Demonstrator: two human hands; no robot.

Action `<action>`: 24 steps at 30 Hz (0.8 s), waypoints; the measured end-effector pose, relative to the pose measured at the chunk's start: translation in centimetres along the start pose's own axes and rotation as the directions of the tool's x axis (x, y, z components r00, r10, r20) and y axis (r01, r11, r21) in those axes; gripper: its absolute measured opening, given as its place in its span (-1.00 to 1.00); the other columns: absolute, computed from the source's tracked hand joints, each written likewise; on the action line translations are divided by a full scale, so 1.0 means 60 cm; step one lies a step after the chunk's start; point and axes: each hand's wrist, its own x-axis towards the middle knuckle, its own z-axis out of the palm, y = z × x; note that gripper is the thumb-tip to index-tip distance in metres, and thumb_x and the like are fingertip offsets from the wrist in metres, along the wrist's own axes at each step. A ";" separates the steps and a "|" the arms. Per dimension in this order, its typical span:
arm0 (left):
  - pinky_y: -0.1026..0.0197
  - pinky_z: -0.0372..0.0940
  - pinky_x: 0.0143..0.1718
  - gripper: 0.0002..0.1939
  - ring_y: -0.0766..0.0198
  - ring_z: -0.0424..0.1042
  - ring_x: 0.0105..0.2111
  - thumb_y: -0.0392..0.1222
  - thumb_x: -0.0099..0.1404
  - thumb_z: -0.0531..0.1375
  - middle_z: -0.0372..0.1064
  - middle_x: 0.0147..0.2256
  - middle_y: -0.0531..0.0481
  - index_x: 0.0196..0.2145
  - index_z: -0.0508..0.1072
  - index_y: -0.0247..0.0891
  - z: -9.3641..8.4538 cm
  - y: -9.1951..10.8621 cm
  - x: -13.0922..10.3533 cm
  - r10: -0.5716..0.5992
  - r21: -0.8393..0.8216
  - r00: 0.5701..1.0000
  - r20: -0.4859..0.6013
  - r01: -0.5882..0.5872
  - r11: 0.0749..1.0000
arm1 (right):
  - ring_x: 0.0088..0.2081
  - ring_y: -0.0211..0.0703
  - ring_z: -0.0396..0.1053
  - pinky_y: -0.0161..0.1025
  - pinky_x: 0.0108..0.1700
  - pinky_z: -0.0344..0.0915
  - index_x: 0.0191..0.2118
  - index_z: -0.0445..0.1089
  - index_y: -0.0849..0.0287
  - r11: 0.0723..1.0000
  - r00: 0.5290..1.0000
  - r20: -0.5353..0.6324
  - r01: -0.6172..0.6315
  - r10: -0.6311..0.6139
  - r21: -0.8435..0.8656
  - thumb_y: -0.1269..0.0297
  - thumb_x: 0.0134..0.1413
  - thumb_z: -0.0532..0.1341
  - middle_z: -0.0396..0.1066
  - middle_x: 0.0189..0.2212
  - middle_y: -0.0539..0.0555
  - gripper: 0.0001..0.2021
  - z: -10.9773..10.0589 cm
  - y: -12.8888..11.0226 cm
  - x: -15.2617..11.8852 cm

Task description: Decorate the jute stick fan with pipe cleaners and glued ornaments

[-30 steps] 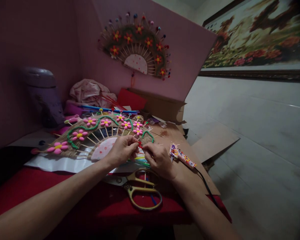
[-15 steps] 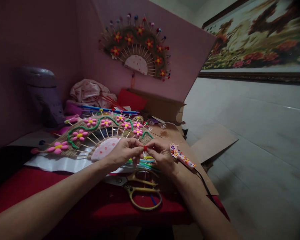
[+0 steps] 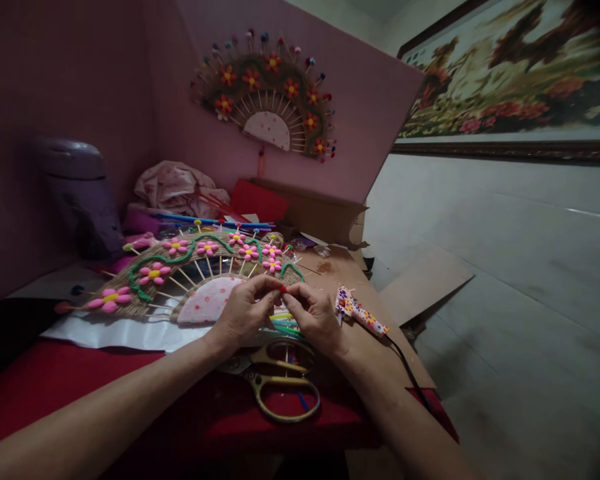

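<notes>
Between the fingertips of my left hand (image 3: pixel 247 308) and my right hand (image 3: pixel 316 317) is a small red piece (image 3: pixel 283 289), too small to name; both hands pinch it. Behind my left hand lies a fan-shaped craft (image 3: pixel 210 300) of sticks and twine, with pink flowers and a wavy green strip on it. Its right lower part is hidden by my hands. Below my wrists rest the gold-handled scissors (image 3: pixel 260 380). Several coloured strips (image 3: pixel 286 325) lie under my fingers. To the right of my right hand is a flower-patterned glue gun (image 3: pixel 361 312) with a black cord.
A red cloth (image 3: pixel 105 373) covers the table, with cardboard (image 3: pixel 380 347) on its right. A purple bottle (image 3: pixel 83 200) stands at the left. Blue straws (image 3: pixel 200 219) and pink fabric (image 3: pixel 175 187) lie behind the craft. A finished-looking fan (image 3: pixel 267 100) hangs on the pink board.
The whole view has shifted slightly, with most things a little further left. Both hands still pinch the red piece, and the fingers of my right hand have moved a little.
</notes>
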 end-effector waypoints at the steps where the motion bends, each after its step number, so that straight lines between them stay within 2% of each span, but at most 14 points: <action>1: 0.36 0.25 -0.64 -0.83 0.41 0.30 -0.63 -0.20 0.16 0.11 0.31 -0.54 0.06 -0.34 0.42 -0.34 -0.003 -0.001 0.002 0.010 0.022 1.000 0.014 -0.010 1.000 | -0.48 -0.29 0.24 -0.35 -0.42 0.15 -0.36 0.38 0.22 0.999 1.000 0.014 0.018 -0.017 -0.026 0.28 0.11 0.10 0.34 -0.52 0.00 -0.83 -0.003 0.000 0.001; 6: 0.39 0.19 -0.61 -0.85 0.42 0.29 -0.62 -0.26 0.15 0.11 0.37 -0.57 0.05 -0.38 0.47 -0.34 -0.022 -0.010 0.010 0.102 0.261 0.983 0.150 -0.139 0.955 | -0.41 -0.28 0.28 -0.34 -0.36 0.13 -0.35 0.36 0.21 0.988 0.986 0.143 0.106 -0.089 -0.113 0.36 0.12 0.08 0.37 -0.47 0.01 -0.87 -0.017 0.005 0.006; 10: 0.41 0.12 -0.62 -0.87 0.43 0.27 -0.63 -0.29 0.16 0.11 0.34 -0.64 0.09 -0.44 0.46 -0.29 -0.029 -0.011 0.014 0.133 0.385 0.970 0.204 -0.205 0.900 | -0.44 -0.30 0.25 -0.36 -0.39 0.12 -0.35 0.35 0.20 0.993 0.963 0.256 0.104 -0.084 -0.063 0.34 0.14 0.06 0.35 -0.49 -0.01 -0.86 -0.022 0.013 0.009; 14: 0.39 0.14 -0.61 -0.89 0.42 0.27 -0.66 -0.24 0.18 0.11 0.30 -0.67 0.11 -0.43 0.41 -0.29 -0.022 -0.002 0.009 0.103 0.313 0.976 0.190 -0.159 0.936 | -0.44 -0.29 0.24 -0.36 -0.41 0.14 -0.32 0.33 0.20 0.995 0.967 0.241 0.095 -0.087 -0.022 0.30 0.15 0.07 0.34 -0.47 -0.01 -0.86 -0.022 0.012 0.008; 18: 0.36 0.18 -0.65 -0.84 0.39 0.29 -0.68 -0.14 0.20 0.10 0.29 -0.66 0.10 -0.40 0.35 -0.30 -0.012 0.003 0.003 -0.014 0.099 0.989 0.146 -0.001 0.995 | -0.44 -0.27 0.25 -0.33 -0.38 0.14 -0.32 0.33 0.19 0.983 0.978 0.153 0.157 -0.141 -0.099 0.32 0.14 0.07 0.33 -0.47 0.01 -0.89 -0.017 0.009 0.006; 20: 0.35 0.20 -0.66 -0.82 0.38 0.30 -0.68 -0.12 0.20 0.09 0.29 -0.64 0.10 -0.40 0.35 -0.30 -0.010 0.000 0.003 -0.061 0.055 0.988 0.141 0.053 0.997 | -0.44 -0.26 0.24 -0.32 -0.36 0.14 -0.31 0.31 0.19 0.972 0.976 0.144 0.186 -0.166 -0.145 0.34 0.14 0.05 0.33 -0.48 0.02 -0.88 -0.016 0.011 0.006; 22: 0.36 0.20 -0.65 -0.83 0.38 0.31 -0.67 -0.15 0.20 0.09 0.31 -0.63 0.08 -0.40 0.39 -0.31 -0.013 -0.005 0.006 -0.044 0.099 0.985 0.164 0.028 0.995 | -0.44 -0.26 0.23 -0.31 -0.35 0.13 -0.32 0.30 0.19 0.962 0.966 0.186 0.210 -0.178 -0.174 0.35 0.15 0.03 0.31 -0.48 0.02 -0.88 -0.018 0.014 0.007; 24: 0.38 0.18 -0.64 -0.84 0.40 0.31 -0.66 -0.19 0.19 0.10 0.31 -0.63 0.08 -0.41 0.42 -0.30 -0.019 -0.010 0.009 0.014 0.181 0.980 0.198 -0.051 0.982 | -0.45 -0.27 0.21 -0.31 -0.36 0.11 -0.33 0.28 0.19 0.959 0.951 0.250 0.227 -0.180 -0.172 0.35 0.16 0.02 0.29 -0.48 0.00 -0.87 -0.021 0.015 0.008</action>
